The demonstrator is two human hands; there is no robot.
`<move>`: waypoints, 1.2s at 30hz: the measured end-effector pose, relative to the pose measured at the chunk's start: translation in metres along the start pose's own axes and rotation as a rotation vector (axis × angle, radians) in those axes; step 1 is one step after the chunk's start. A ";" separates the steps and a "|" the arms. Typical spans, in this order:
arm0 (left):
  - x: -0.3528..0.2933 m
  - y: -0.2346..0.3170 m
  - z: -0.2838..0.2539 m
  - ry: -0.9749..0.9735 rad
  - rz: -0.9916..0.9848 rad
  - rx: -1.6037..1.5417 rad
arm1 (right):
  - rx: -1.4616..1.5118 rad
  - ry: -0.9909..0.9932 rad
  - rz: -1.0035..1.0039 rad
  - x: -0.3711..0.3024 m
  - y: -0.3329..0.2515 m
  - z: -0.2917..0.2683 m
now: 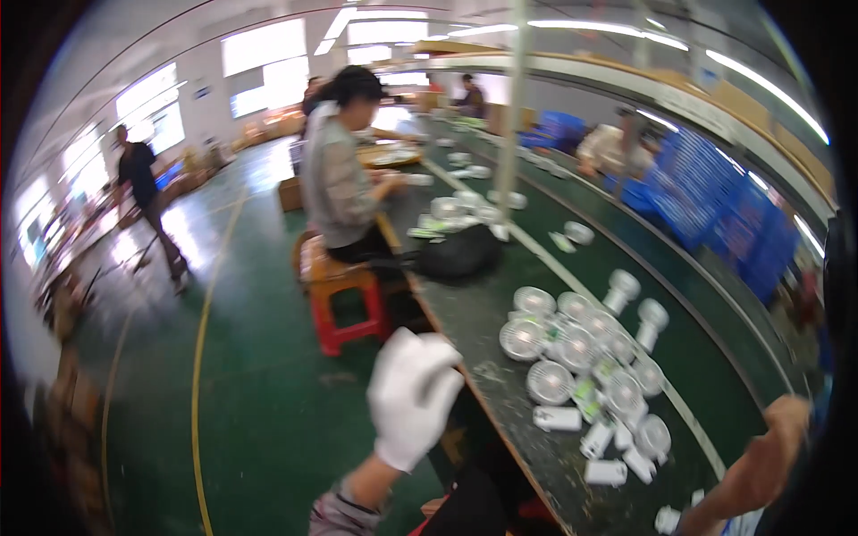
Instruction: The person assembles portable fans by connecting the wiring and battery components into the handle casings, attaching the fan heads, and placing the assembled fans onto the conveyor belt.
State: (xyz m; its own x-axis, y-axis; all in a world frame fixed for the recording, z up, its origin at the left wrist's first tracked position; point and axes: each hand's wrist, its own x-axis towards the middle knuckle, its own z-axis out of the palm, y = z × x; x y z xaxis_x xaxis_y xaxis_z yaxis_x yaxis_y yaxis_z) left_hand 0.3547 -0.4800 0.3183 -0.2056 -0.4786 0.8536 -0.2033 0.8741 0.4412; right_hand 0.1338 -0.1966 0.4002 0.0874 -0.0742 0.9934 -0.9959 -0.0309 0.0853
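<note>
My left hand [413, 397], in a white glove, is raised in front of the table's near edge with its fingers curled. Whatever it holds, if anything, is hidden. My right hand [779, 433], bare and smeared by motion, reaches out at the far right over the belt side; its fingers cannot be made out. Between the two lies a heap of small white handheld fans [576, 347] with round grilles and short handles, some with green labels. Two more white fans [651, 323] lie apart beyond the heap, on the green belt.
The dark worktable [483, 357] runs away beside a green conveyor belt [688, 357]. A black bag-like item [460, 253] lies farther along it. A seated co-worker [344, 170] works ahead, near a red-and-orange stool [344, 299]. Blue crates [679, 188] stand across the belt. A post [512, 116] rises from the table.
</note>
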 end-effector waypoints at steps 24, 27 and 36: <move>-0.306 -0.060 0.098 -0.948 -0.652 -0.382 | 0.225 -1.128 0.656 -0.211 -0.080 0.202; -0.304 -0.049 0.101 -0.898 -0.589 -0.387 | 0.198 -1.141 0.676 -0.213 -0.082 0.199; -0.321 -0.062 0.085 -0.700 -0.520 -0.357 | 0.254 -1.103 0.621 -0.216 -0.081 0.210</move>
State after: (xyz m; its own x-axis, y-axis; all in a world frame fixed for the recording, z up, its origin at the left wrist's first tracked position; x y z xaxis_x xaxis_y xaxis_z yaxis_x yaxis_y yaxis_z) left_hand 0.3518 -0.3880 -0.0069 -0.7234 -0.6555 0.2166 -0.1494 0.4550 0.8779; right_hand 0.2005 -0.3878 0.1625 -0.2909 -0.9198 0.2634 -0.8548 0.1261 -0.5035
